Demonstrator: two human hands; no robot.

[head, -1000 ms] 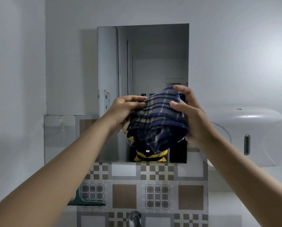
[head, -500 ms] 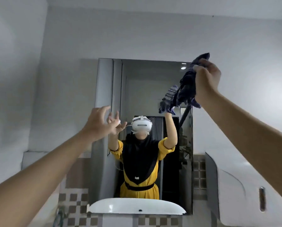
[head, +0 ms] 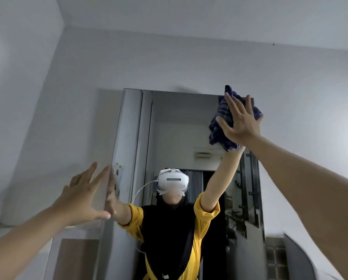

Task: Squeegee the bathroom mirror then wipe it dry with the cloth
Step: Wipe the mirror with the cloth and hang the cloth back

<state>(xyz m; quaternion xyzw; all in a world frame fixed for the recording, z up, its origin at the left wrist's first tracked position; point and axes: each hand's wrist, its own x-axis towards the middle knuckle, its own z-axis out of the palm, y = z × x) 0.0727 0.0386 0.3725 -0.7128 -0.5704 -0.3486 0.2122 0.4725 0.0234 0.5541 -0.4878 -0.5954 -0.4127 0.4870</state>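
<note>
The tall rectangular bathroom mirror (head: 169, 138) hangs on the grey wall ahead. A dark blue plaid cloth (head: 219, 126) is bunched against the mirror's top right corner. My right hand (head: 239, 122) lies flat on the cloth with fingers spread, pressing it onto the glass. My left hand (head: 84, 195) is raised with fingers apart at the mirror's left edge, around mid height, holding nothing. The mirror reflects a person in yellow and black with a white headset. No squeegee is in view.
A white wall-mounted dispenser (head: 302, 257) juts out at the lower right beside the mirror. Patterned wall tiles (head: 275, 257) show at the bottom right. A brown tile panel (head: 76, 257) sits lower left. Ceiling and side wall close in at the upper left.
One second ago both hands held the cloth at chest height. The right hand then carried it up to the mirror's top right corner and now presses it flat; the left hand let go and opened.
</note>
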